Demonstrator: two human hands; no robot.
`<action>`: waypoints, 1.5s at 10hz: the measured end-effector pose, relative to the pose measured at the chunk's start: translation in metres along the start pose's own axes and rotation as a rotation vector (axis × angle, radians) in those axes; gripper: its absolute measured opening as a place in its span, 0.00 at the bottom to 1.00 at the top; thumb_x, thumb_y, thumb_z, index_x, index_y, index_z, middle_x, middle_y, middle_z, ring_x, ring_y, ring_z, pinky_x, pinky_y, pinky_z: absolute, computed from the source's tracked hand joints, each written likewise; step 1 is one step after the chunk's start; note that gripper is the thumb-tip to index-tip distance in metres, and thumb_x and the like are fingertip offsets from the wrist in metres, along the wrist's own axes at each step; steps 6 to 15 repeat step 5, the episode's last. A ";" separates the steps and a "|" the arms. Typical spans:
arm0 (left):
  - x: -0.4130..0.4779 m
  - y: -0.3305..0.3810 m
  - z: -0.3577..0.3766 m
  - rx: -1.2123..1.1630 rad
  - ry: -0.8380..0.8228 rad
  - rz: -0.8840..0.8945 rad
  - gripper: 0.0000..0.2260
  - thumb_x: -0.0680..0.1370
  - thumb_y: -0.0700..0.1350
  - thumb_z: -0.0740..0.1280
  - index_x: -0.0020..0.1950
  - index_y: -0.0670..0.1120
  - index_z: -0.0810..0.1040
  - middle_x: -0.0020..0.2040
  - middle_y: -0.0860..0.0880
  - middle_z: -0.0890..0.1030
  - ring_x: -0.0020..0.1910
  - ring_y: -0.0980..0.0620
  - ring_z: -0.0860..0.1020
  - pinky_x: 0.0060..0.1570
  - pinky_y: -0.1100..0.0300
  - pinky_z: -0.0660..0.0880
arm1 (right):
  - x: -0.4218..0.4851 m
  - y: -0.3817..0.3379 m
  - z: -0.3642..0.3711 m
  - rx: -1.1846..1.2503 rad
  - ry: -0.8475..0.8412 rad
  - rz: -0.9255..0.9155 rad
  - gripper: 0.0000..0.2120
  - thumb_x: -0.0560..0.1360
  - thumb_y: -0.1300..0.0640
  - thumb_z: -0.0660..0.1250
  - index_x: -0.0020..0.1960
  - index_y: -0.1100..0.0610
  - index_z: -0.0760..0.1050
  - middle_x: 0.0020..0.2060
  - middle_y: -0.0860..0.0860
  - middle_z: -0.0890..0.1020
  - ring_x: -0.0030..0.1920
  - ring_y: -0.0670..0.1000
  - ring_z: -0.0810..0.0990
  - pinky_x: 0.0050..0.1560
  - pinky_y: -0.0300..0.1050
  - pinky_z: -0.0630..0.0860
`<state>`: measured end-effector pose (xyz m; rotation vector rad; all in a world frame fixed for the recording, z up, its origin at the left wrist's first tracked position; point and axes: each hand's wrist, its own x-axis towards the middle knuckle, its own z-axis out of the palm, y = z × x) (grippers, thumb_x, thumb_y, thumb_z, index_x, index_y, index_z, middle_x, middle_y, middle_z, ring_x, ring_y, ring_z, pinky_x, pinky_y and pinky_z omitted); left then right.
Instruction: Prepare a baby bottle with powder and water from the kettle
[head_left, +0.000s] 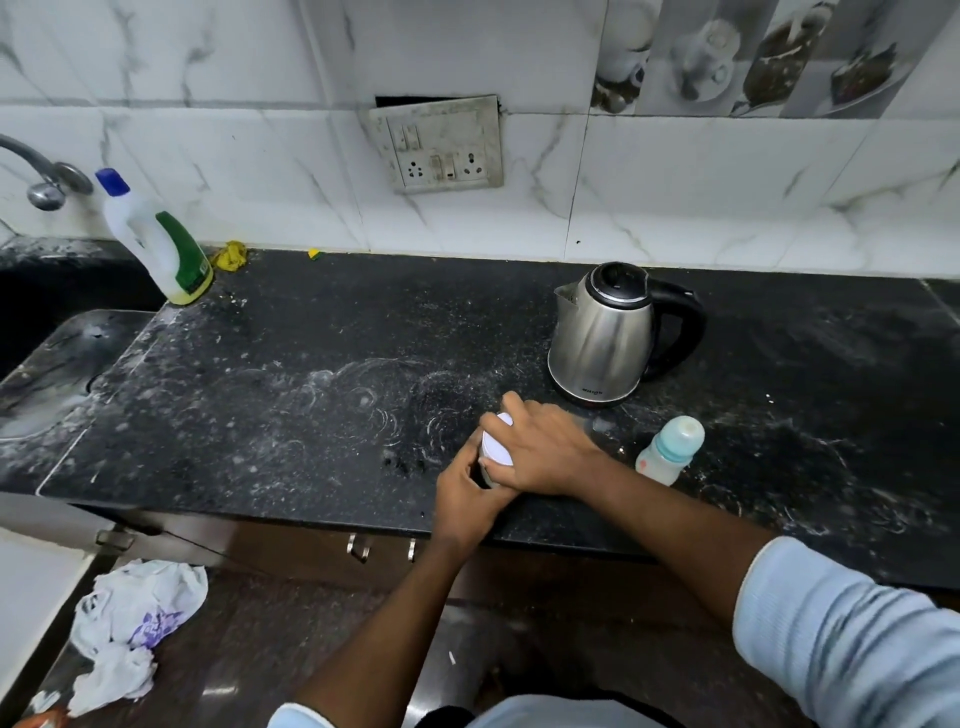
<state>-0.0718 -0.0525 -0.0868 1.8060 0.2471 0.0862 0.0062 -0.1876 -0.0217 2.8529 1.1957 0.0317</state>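
A white cleaner bottle (156, 239) stands at the counter's (311, 389) far left by the sink. Near the front edge, the left hand (467, 499) wraps the body of a small white tub (496, 447), fingers clamped round it, while the right hand (540, 452) covers its lid, fingers curled tight. Behind stands the kettle (608, 338). The capped baby bottle (670, 449) stands just right of the hands.

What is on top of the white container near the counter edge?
The right hand covers its white lid; the left hand wraps the body. Contents are hidden.
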 end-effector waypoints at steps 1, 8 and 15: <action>0.001 0.001 0.001 -0.031 -0.017 -0.007 0.34 0.66 0.47 0.78 0.72 0.52 0.78 0.62 0.54 0.86 0.62 0.54 0.83 0.64 0.44 0.80 | -0.007 0.001 -0.004 0.061 -0.053 0.043 0.34 0.74 0.29 0.57 0.72 0.49 0.68 0.62 0.58 0.74 0.52 0.62 0.79 0.51 0.56 0.76; -0.003 0.059 -0.002 0.488 -0.014 0.350 0.50 0.74 0.74 0.65 0.86 0.54 0.45 0.86 0.54 0.37 0.85 0.51 0.37 0.82 0.47 0.45 | -0.061 0.040 -0.046 0.100 0.173 0.217 0.35 0.80 0.31 0.50 0.83 0.46 0.56 0.82 0.56 0.60 0.81 0.63 0.58 0.78 0.68 0.56; -0.003 0.059 -0.002 0.488 -0.014 0.350 0.50 0.74 0.74 0.65 0.86 0.54 0.45 0.86 0.54 0.37 0.85 0.51 0.37 0.82 0.47 0.45 | -0.061 0.040 -0.046 0.100 0.173 0.217 0.35 0.80 0.31 0.50 0.83 0.46 0.56 0.82 0.56 0.60 0.81 0.63 0.58 0.78 0.68 0.56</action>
